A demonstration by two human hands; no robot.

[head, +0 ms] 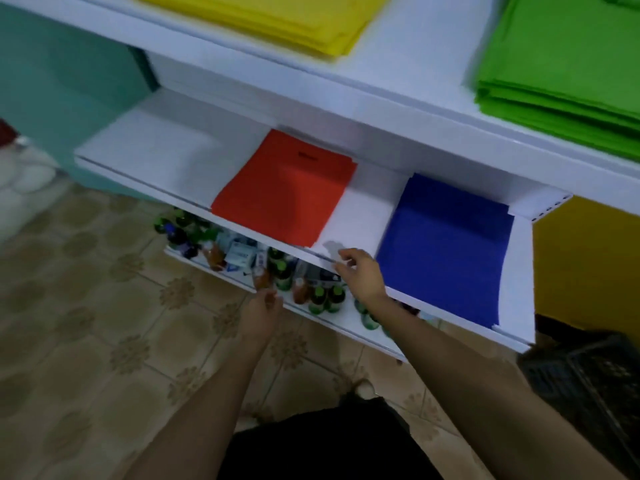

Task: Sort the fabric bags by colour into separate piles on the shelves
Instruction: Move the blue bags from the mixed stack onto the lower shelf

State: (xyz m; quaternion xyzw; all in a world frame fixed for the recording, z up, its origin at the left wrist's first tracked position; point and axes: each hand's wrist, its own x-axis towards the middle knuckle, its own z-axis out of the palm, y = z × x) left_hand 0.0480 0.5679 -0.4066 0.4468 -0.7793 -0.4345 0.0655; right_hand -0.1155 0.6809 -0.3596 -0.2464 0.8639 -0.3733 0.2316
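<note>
A pile of yellow fabric bags (277, 19) and a pile of green ones (561, 64) lie on the upper white shelf (408, 57). On the middle shelf (156, 154) lie a red pile (284, 188) and a blue pile (446, 244), a bare strip between them. My right hand (360, 271) hovers at that shelf's front edge, between the red and blue piles, fingers loosely curled and holding nothing. My left hand (263, 306) hangs lower, in front of the bottom shelf, fingers loosely bent and empty.
Several small green and orange bottles and packets (277, 268) crowd the bottom shelf. A dark crate (588, 375) stands on the tiled floor at the right, below a yellow panel (588, 265). A teal wall (62, 84) is at the left.
</note>
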